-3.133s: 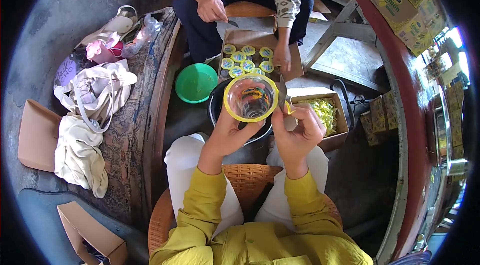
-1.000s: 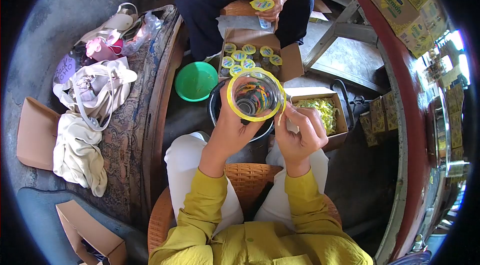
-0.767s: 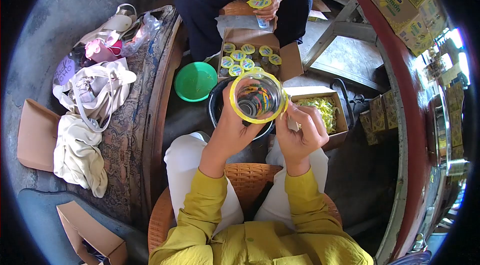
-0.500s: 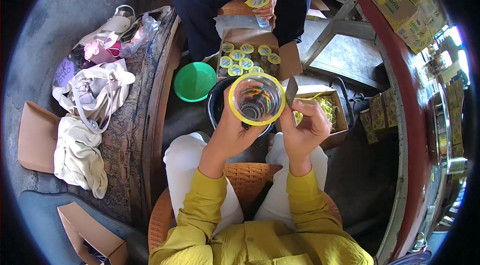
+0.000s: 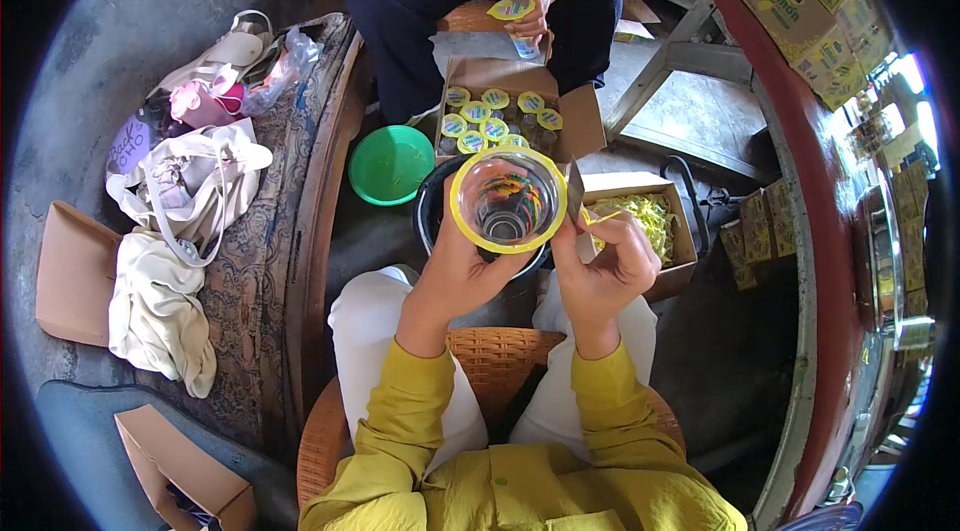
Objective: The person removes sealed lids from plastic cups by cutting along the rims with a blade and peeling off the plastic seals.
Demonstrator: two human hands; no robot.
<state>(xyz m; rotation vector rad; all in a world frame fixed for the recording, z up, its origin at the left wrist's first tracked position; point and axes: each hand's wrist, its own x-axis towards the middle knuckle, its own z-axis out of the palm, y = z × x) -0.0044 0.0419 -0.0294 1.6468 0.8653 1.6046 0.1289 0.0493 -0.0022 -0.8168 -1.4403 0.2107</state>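
My left hand [image 5: 455,266] is wrapped round a clear plastic cup [image 5: 507,201] with a yellow rim and coloured print, its round face turned up toward me. At the cup's right edge, my right hand [image 5: 603,261] pinches a thin grey blade [image 5: 574,193], which stands upright beside the rim. A thin yellow strip [image 5: 600,218] shows at the fingers of that hand. Behind the cup is a dark basin [image 5: 428,221], partly hidden by the cup and my left hand.
Ahead, a carton [image 5: 580,121] holds several yellow-lidded cups. Another person's hands [image 5: 530,16] hold a lidded cup. A green basin [image 5: 391,165] is left of the carton; a box [image 5: 675,281] of yellow strips is at right. Bags [image 5: 205,171] lie on the left bench.
The cup has tilted and shifted slightly, and the blade has gone from hidden at the rim to upright beside it. The other person has picked up a lidded cup since the earliest frame.
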